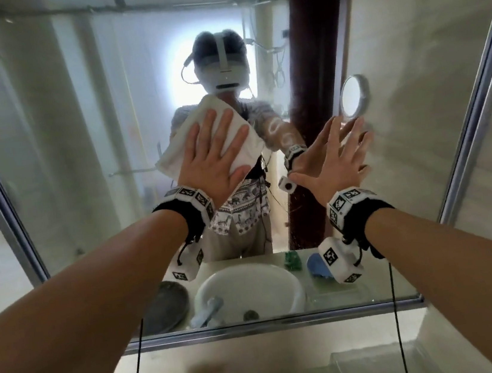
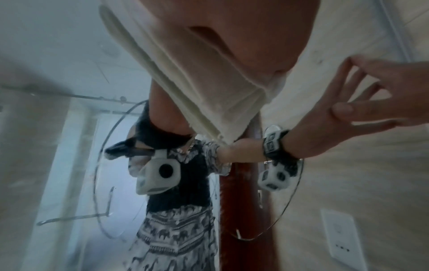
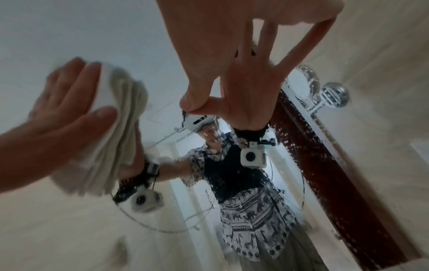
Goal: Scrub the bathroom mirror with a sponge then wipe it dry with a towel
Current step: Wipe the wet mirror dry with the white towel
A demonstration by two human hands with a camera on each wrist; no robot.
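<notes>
- While flat against the mirror (image 1: 76, 146), the left hand (image 1: 212, 156) presses a folded white towel (image 1: 229, 119) at frame centre, fingers straight.
- Right hand (image 1: 332, 162), fingers spread and released, touches the glass right of centre, holding nothing.

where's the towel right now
In the head view the folded white towel is flat against the mirror left of centre, pressed under the open left hand, with the right hand spread on the glass beside it.
</notes>
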